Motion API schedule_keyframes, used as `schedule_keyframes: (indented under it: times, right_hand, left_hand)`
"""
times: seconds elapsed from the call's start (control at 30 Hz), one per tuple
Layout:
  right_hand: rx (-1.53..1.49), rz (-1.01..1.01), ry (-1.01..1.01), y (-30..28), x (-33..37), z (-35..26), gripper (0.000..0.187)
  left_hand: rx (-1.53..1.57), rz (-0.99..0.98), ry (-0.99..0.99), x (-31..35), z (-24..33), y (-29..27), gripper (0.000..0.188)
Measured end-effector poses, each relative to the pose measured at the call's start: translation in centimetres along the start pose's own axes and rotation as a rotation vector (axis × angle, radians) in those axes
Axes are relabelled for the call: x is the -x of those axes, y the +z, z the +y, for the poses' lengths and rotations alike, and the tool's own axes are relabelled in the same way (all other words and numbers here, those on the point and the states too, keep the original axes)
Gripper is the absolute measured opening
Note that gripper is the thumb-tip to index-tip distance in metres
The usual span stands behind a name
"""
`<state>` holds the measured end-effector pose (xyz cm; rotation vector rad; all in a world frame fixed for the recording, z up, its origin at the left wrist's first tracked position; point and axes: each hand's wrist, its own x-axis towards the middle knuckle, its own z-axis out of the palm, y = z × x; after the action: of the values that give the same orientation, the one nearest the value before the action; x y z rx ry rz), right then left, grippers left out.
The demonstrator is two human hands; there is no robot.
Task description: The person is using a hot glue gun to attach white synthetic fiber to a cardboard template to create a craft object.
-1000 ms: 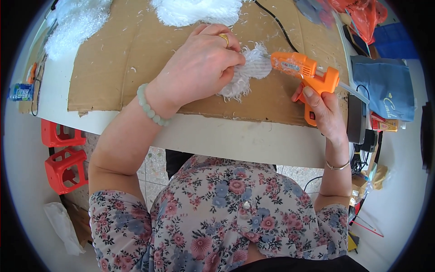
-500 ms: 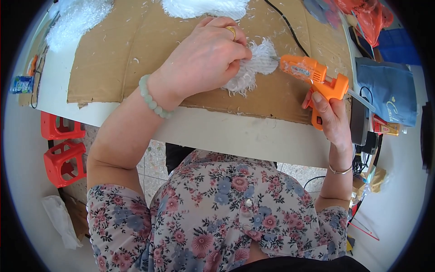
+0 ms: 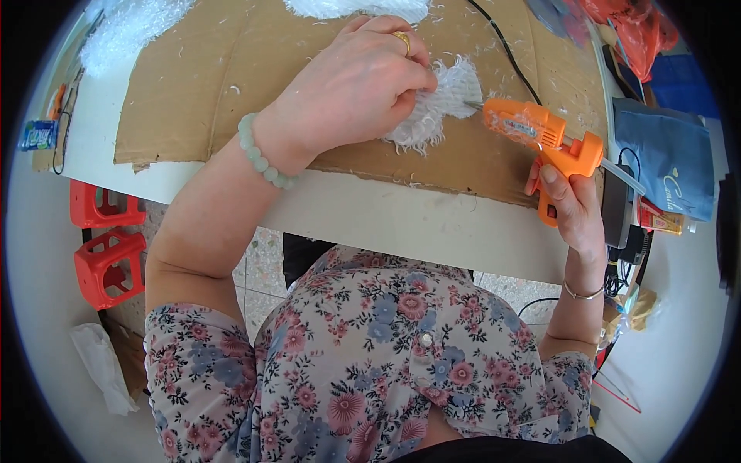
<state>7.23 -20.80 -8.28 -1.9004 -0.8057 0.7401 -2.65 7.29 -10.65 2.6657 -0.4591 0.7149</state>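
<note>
An orange hot glue gun (image 3: 532, 126) is gripped by its handle in my right hand (image 3: 572, 202), with its metal nozzle pointing left. A clear glue stick (image 3: 624, 177) juts out of its back end. The nozzle tip is at the right edge of a white fringed fabric piece (image 3: 445, 104) on the cardboard; I cannot tell whether they touch. My left hand (image 3: 355, 89) lies over the left part of that piece, its fingers bent and closed on it. The fingertips are partly hidden behind the hand.
A sheet of brown cardboard (image 3: 181, 108) covers much of the white table (image 3: 417, 216). White shaggy material lies in a heap (image 3: 135, 35) at the far left and in a piece (image 3: 355, 6) at the far edge. A black cord (image 3: 505, 46) crosses the cardboard. Red stools (image 3: 112, 266) stand lower left.
The whole view has shifted slightly. Both hands keep their holds, and the nozzle stays at the fringed piece's right edge.
</note>
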Motion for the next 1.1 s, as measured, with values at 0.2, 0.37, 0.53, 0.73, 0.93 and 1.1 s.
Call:
schedule_keyframes:
  times: [0.2,0.37,0.53,0.73,0.93,1.1]
  right_hand:
    - [-0.025,-0.005,0.025,0.2,0.5,0.2,0.032]
    - [-0.011,0.004,0.046,0.7,-0.1,0.0,0.030]
    - [0.046,-0.067,0.072,0.6,-0.6,-0.5,0.029]
    - [0.061,-0.072,0.060,0.7,-0.9,-0.6,0.027]
    - [-0.049,-0.001,0.053,-0.5,-0.2,-0.6,0.030]
    - [-0.327,0.178,-0.058,-1.3,0.3,0.5,0.040]
  left_hand:
    - [0.006,-0.006,0.002,-0.1,0.1,-0.2,0.018]
    - [0.000,-0.034,-0.006,0.2,-0.1,0.0,0.021]
    - [0.014,-0.035,-0.031,0.2,0.0,0.0,0.023]
    - [0.022,-0.036,-0.012,-0.1,-0.2,0.0,0.024]
    - [0.049,-0.004,-0.029,0.6,-0.9,1.0,0.027]
    - [0.049,0.004,-0.060,0.5,-1.2,1.3,0.018]
